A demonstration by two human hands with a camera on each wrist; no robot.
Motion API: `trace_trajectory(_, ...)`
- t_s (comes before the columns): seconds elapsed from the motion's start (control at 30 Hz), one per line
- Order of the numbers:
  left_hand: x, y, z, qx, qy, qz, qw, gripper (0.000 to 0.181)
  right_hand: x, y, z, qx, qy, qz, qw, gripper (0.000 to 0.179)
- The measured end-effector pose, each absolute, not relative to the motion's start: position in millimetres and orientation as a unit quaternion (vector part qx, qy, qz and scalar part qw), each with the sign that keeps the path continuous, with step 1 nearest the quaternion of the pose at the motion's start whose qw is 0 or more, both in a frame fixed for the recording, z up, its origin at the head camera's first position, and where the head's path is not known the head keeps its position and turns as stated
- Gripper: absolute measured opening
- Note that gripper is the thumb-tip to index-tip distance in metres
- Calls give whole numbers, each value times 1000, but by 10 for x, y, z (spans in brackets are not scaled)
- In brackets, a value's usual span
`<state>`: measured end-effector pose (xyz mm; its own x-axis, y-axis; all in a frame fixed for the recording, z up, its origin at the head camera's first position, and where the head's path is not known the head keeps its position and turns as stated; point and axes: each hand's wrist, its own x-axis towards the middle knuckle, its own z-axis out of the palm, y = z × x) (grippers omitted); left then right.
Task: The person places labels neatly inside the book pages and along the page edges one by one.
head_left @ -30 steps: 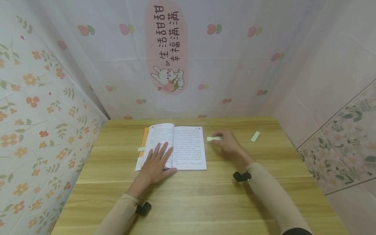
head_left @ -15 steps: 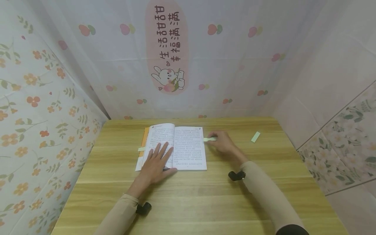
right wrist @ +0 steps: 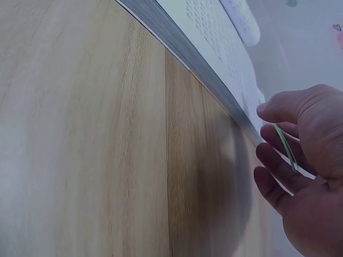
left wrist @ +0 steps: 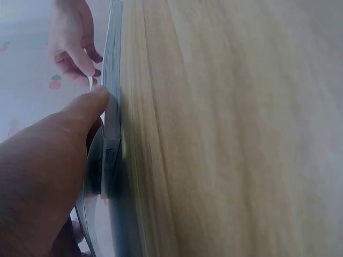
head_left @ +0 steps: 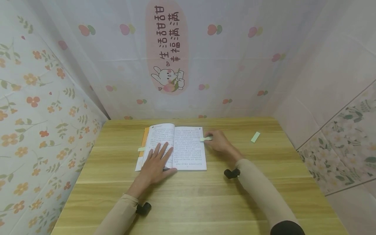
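An open book [head_left: 189,148] lies on the wooden table, its printed pages facing up. My left hand [head_left: 157,164] rests with fingers spread across the left page, the thumb near the bottom edge by the spine. At the right page's outer edge, my right hand [head_left: 218,142] pinches a pale green sticky tab [head_left: 202,139] between thumb and fingers. The tab's free end overlaps the page margin; whether it touches the paper I cannot tell. In the right wrist view the thin green strip [right wrist: 286,144] shows edge-on inside the curled fingers.
Another pale green strip [head_left: 255,136] lies on the table [head_left: 188,202] to the right. A similar tab [head_left: 141,149] sticks out from the book's left side, over an orange cover flap [head_left: 144,138]. A patterned curtain [head_left: 235,65] hangs behind the table.
My right hand has moved left with the sticky tab, from beside the book to over the right page's edge. The left hand and the book have stayed put.
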<state>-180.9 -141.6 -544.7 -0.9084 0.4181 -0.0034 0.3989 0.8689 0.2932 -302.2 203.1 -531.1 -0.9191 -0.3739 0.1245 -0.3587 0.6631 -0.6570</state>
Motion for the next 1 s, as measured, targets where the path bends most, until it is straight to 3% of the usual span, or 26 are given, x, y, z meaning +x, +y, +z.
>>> trace_trajectory(0.7, -1802, -1426, -5454, 212, 966, 141, 31, 97, -3079, 1900, -5326, -170, 923, -340, 65, 19)
trace_trajectory(1.0, -1803, -1424, -5464, 213, 966, 148, 26, 98, -3198, 1918, -5438, -192, 924, -328, 44, 17)
